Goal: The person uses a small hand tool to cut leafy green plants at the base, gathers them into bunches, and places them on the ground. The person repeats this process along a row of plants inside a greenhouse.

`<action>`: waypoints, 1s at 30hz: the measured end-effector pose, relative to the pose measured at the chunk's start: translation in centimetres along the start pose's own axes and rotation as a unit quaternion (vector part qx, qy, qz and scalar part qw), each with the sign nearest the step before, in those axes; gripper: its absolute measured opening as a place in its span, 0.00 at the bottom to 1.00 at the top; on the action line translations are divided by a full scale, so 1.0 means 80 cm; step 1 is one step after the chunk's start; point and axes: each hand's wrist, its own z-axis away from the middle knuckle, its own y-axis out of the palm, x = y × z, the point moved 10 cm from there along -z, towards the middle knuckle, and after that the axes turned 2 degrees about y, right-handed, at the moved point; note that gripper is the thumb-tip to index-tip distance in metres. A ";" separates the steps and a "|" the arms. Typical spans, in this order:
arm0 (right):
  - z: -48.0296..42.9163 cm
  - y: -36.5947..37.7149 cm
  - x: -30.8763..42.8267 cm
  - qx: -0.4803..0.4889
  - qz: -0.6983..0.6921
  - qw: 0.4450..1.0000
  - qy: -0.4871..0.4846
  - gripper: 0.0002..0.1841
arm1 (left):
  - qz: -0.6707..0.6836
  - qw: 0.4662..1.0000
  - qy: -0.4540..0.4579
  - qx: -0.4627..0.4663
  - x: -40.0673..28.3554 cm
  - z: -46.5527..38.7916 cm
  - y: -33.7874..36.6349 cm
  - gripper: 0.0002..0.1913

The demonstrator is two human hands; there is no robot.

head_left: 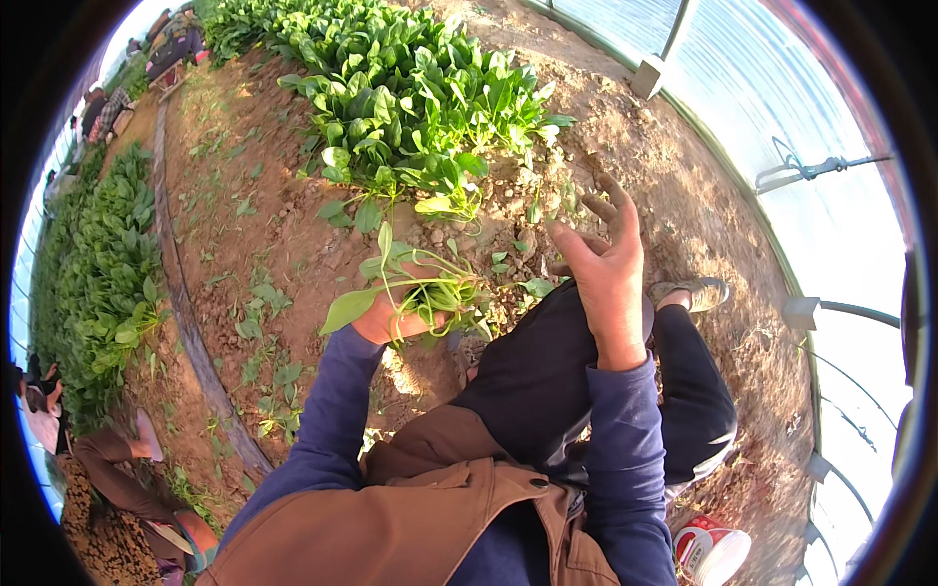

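A bunch of leafy green plants [447, 293], looking like spinach, lies in my left hand [399, 311], its stems and roots pointing right and a broad leaf hanging over the wrist. My right hand [604, 267] is raised to the right of the bunch, fingers spread and curled, with soil on them and nothing seen between them. Just beyond both hands, the dense bed of leafy greens [410, 95] ends in a ragged edge, where a few plants lean over crumbly soil [506, 190].
A dark hose or strip [176, 278] runs along the soil on the left, beside another bed of greens [102, 278]. Co-workers crouch at the far left and upper left. A red and white bucket [711, 553] is at lower right, near the plastic greenhouse wall [843, 242] with its block footings [802, 313].
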 end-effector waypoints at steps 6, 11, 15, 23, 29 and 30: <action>0.035 0.086 0.020 0.253 0.216 0.940 -0.078 0.10 | 0.009 0.998 -0.056 -0.017 0.019 0.005 0.001 0.32; 0.046 0.111 0.018 0.275 0.306 0.904 -0.117 0.10 | -0.065 0.997 -0.044 0.021 -0.007 -0.003 -0.003 0.24; 0.047 0.117 -0.005 0.313 0.278 0.906 -0.059 0.10 | -0.158 0.986 0.053 0.003 -0.040 -0.008 -0.006 0.19; -0.004 0.031 0.019 0.033 0.202 0.971 -0.124 0.14 | 0.095 0.992 -0.058 -0.055 0.025 0.023 -0.023 0.30; 0.019 0.067 -0.006 0.182 0.139 0.973 -0.041 0.09 | 0.174 0.962 -0.174 -0.122 0.082 0.048 -0.038 0.33; 0.026 0.076 -0.007 0.201 0.141 0.969 -0.038 0.08 | 0.207 0.952 -0.172 -0.145 0.084 0.050 -0.042 0.31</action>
